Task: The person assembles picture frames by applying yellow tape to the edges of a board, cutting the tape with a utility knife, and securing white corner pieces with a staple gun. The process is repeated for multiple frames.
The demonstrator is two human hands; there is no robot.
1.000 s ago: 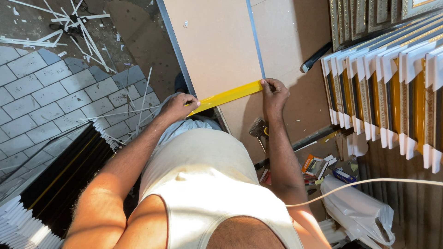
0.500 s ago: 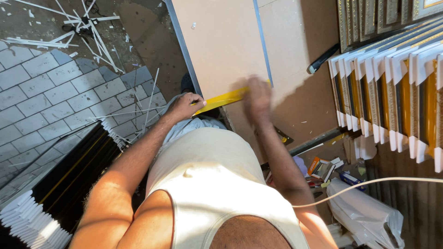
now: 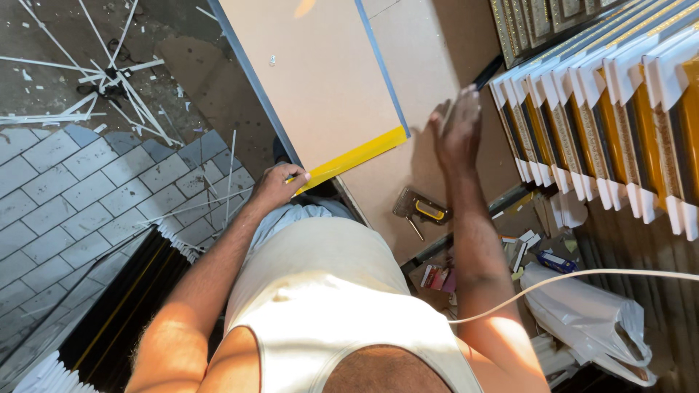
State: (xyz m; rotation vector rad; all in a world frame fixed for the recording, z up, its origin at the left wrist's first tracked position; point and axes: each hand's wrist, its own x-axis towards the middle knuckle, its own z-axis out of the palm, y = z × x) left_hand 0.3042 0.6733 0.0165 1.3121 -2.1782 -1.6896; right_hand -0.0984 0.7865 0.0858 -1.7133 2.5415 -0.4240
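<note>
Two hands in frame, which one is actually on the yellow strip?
The left hand: its fingertips pinch the near end of the yellow strip. The right hand is off it, spread over the bare board.

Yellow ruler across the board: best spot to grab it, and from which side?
Probably the free right end of the yellow ruler, from its near long edge. It lies flat on the tan board; the left hand already pins the left end, and the right hand hovers close.

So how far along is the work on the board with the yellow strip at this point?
Done so far: the tan board lies flat with the yellow strip laid along its near edge. In hand: the left hand pins the strip's near end, while the right hand is off it, above the brown sheet. The staple gun lies unused, so any fastening looks not yet done.
</note>
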